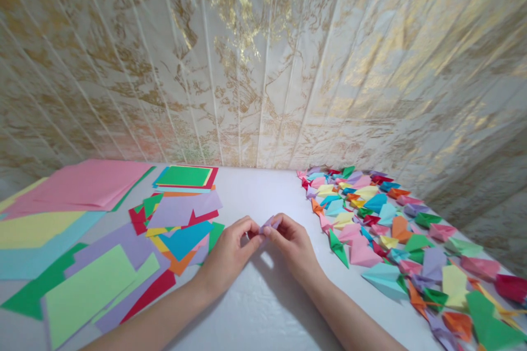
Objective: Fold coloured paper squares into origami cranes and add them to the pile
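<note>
A small piece of folded purple paper (269,224) is pinched between both hands, a little above the white table at the middle of the view. My left hand (234,249) has its thumb and fingertips closed on the paper's left end. From the other side my right hand (293,241) grips it between thumb and fingers. The fingertips cover much of the paper, so its exact shape is hard to tell.
Loose coloured sheets (88,290) and cut pieces cover the left of the white table (255,192). Behind them lies a small stack (185,176) topped with green. Many folded paper figures (374,203) spread over the right side. A patterned curtain (247,66) hangs behind.
</note>
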Tool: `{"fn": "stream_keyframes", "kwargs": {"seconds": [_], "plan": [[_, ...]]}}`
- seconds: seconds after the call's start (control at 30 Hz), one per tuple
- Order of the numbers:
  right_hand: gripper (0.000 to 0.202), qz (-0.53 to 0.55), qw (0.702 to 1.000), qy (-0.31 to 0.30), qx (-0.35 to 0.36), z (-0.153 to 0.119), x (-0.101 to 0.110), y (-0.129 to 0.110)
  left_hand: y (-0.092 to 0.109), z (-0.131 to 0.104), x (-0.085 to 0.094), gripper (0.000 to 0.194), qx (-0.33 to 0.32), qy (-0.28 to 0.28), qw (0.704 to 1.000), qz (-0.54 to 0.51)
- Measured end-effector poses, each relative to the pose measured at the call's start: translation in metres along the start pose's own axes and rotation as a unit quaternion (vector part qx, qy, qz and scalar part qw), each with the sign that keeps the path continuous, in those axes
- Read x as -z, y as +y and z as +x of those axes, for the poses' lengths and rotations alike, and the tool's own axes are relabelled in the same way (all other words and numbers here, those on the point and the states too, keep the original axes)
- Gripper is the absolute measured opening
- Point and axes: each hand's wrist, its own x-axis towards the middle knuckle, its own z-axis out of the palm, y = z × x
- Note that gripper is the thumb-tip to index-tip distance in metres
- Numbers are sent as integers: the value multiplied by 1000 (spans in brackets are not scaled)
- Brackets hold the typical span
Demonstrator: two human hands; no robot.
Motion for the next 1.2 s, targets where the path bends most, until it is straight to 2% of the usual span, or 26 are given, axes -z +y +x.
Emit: {"fn": "stream_keyframes", "kwargs": {"seconds": [0.2,0.4,0.5,0.63,0.8,1.0,1.2], "plan": [[24,66,997,31,-6,2,3,-3,4,-4,-1,30,-8,-37,999,14],[23,92,994,49,-7,2,4,3,7,-2,-2,25,22,12,999,45],[25,103,993,58,-9,1,3,4,8,-2,-4,25,6,21,998,65],[24,109,993,31,-24,1,3,3,5,-4,-5,27,-4,20,998,65],[24,54,998,-13,-24,4,4,1,4,-3,3,17,12,17,998,52],[19,-115,993,-24,-7,1,6,3,8,3,16,13,-39,15,999,26],[18,-133,991,-9,13,0,5,-1,2,4,13,16,-3,16,999,-47]]}}
